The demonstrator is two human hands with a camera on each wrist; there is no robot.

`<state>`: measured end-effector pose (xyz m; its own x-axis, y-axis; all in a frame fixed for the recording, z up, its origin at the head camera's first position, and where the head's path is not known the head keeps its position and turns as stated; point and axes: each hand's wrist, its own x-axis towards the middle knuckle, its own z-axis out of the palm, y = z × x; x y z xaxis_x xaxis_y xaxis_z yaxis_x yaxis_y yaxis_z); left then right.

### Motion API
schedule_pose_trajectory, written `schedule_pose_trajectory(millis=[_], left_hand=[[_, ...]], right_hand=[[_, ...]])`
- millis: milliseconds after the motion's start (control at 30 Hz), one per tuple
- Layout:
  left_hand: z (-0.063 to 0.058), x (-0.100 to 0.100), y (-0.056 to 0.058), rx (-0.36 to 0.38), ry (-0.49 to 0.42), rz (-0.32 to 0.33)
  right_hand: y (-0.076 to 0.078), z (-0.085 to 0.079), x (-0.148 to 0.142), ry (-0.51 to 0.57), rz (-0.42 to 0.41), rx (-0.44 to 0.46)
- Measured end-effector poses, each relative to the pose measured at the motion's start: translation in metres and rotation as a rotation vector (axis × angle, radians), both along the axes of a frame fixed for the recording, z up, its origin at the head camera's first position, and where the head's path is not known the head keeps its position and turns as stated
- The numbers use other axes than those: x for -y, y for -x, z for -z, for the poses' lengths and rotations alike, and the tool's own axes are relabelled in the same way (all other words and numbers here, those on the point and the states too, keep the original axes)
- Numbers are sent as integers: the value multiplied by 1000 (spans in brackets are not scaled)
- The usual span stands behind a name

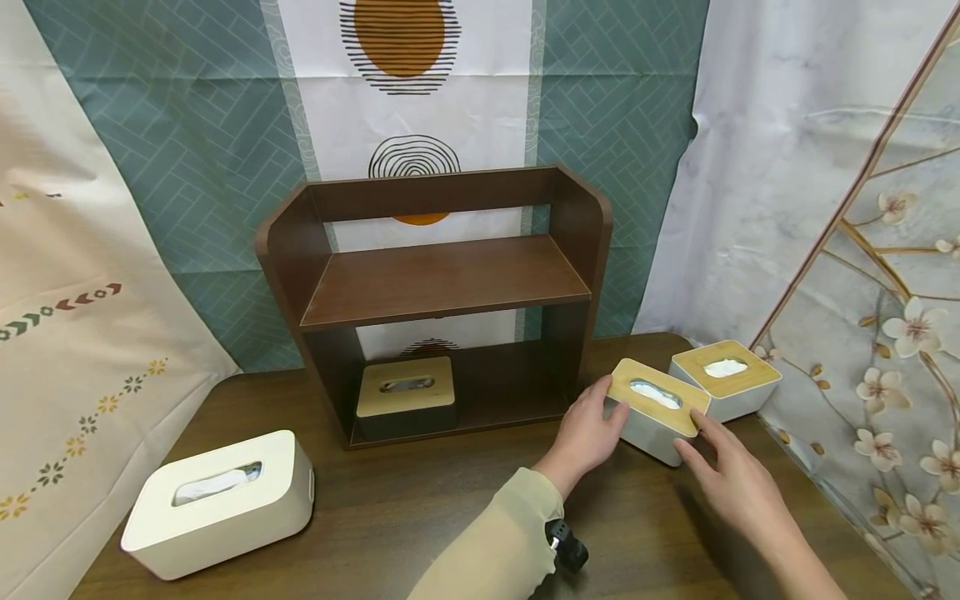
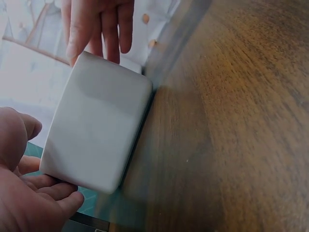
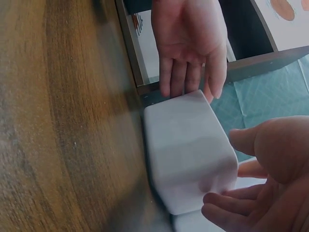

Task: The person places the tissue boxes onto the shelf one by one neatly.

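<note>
A tissue box (image 1: 651,427) with a pale wood-look lid and light grey sides sits on the table, right of the shelf. My left hand (image 1: 588,431) is at its left end, fingers reaching along that end and thumb by the front. At the opposite end is my right hand (image 1: 731,475), with thumb and fingers spread around the corner. In the left wrist view the box's plain side (image 2: 96,121) faces the camera between both hands. From the right wrist, the left hand's fingers (image 3: 178,77) look fairly straight against the end. How firmly either hand touches is unclear.
Just behind it stands a similar wood-lidded tissue box (image 1: 738,402), close to the right curtain. A dark brown two-tier shelf (image 1: 442,279) holds a dark green tissue box (image 1: 405,423) on its lower level. A cream tissue box (image 1: 225,521) lies front left on the wooden table (image 1: 375,525).
</note>
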<state>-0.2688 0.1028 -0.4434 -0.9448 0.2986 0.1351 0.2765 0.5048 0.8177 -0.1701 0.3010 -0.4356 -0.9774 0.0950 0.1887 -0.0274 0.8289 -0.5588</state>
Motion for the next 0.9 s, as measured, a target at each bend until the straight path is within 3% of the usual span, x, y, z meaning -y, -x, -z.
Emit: schedule_pose_trajectory(millis=[267, 900], left_hand=[[-4, 4, -7, 27, -16, -2], [0, 19, -27, -20, -46, 32]], right_hand=[[-2, -3, 2, -9, 6, 19], [-9, -4, 3, -23, 15, 35]])
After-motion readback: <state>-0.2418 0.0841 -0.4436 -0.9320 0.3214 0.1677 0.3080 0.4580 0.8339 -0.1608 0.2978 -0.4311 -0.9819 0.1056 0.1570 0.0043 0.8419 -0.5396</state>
